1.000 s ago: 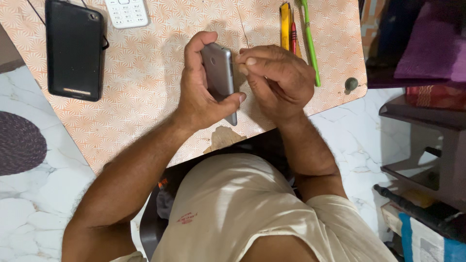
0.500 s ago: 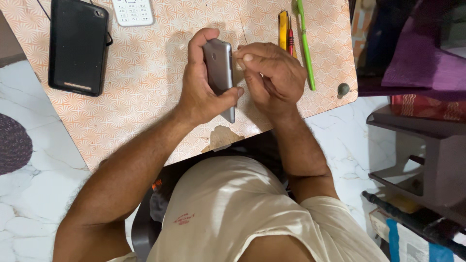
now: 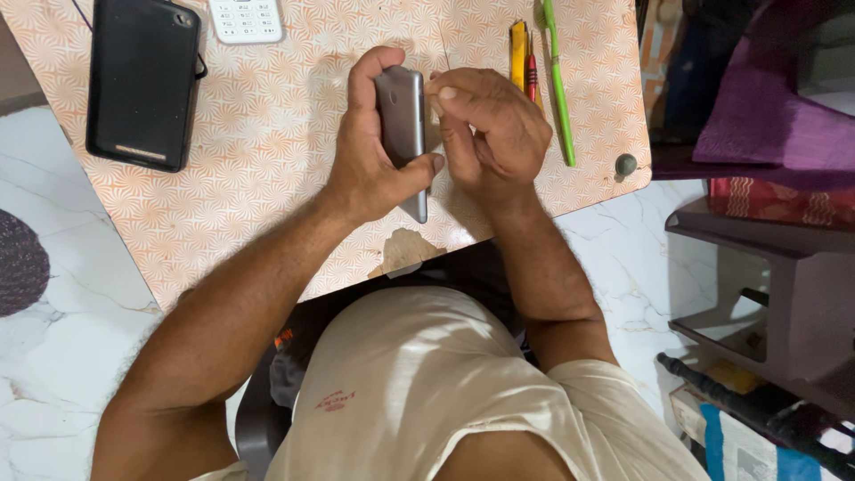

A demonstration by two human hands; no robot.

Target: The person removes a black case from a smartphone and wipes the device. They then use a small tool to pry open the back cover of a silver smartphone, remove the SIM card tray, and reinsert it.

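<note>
My left hand point(image 3: 370, 156) grips a grey smartphone point(image 3: 403, 125), held on edge above the orange patterned table point(image 3: 267, 160), back side facing me. My right hand point(image 3: 490, 134) is curled against the phone's right edge, thumb and fingertips pressed at its upper side. Whether the right hand pinches a small tool is hidden by the fingers.
A black phone point(image 3: 142, 80) lies at the table's left, a white keypad device point(image 3: 247, 18) at the top edge. A yellow tool point(image 3: 518, 49), a red screwdriver point(image 3: 532, 76) and a green toothbrush point(image 3: 557, 80) lie right of my hands. A small dark knob point(image 3: 626, 164) sits near the table's corner. Dark shelving point(image 3: 766, 267) stands at right.
Both hands and the grey phone keep nearly the same pose; the view shifted slightly. My right fingers stay pressed at the phone's edge.
</note>
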